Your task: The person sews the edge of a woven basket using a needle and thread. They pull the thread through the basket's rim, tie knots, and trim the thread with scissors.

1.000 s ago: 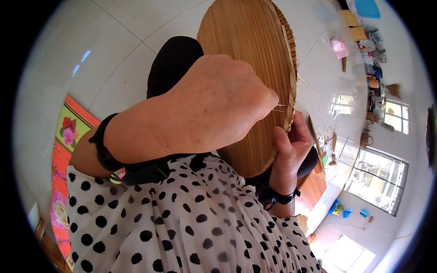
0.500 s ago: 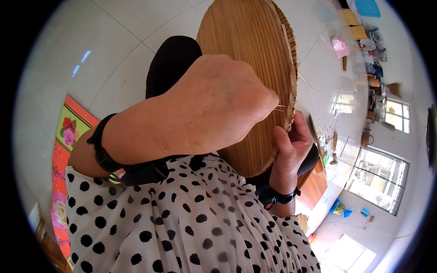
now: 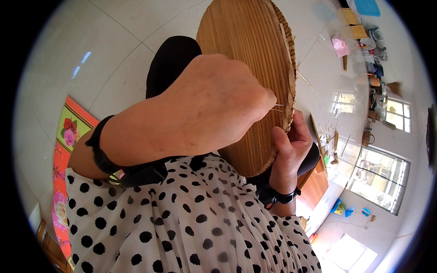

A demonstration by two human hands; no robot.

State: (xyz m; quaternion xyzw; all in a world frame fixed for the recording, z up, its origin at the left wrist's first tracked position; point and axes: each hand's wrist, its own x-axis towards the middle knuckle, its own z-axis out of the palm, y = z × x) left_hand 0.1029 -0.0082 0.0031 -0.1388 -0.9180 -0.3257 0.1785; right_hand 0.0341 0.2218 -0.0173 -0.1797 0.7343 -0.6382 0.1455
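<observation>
A large oval brown panel (image 3: 248, 41) with fine lengthwise ribs and a ridged, bound rim lies tilted over my lap. My left hand (image 3: 218, 98) is closed in a fist above its middle, back of the hand up. From between its thumb and forefinger stick two thin, shiny tips (image 3: 278, 105), pointing at the panel's right rim; the rest of what it holds is hidden in the fist. My right hand (image 3: 291, 143) pinches the lower right rim, thumb on the upper face and fingers at the edge and beneath.
A floral red and green mat (image 3: 66, 141) lies at the left on pale floor tiles. My dark-clad knee (image 3: 170, 63) is beside the panel. At the right are a reddish-brown board (image 3: 314, 186), scattered strips (image 3: 334, 145), a pink bag (image 3: 340, 46) and household goods along the wall.
My left hand and the thin tips have shifted slightly left, away from the panel's rim. The panel has moved very slightly left; my right hand keeps its grip.
</observation>
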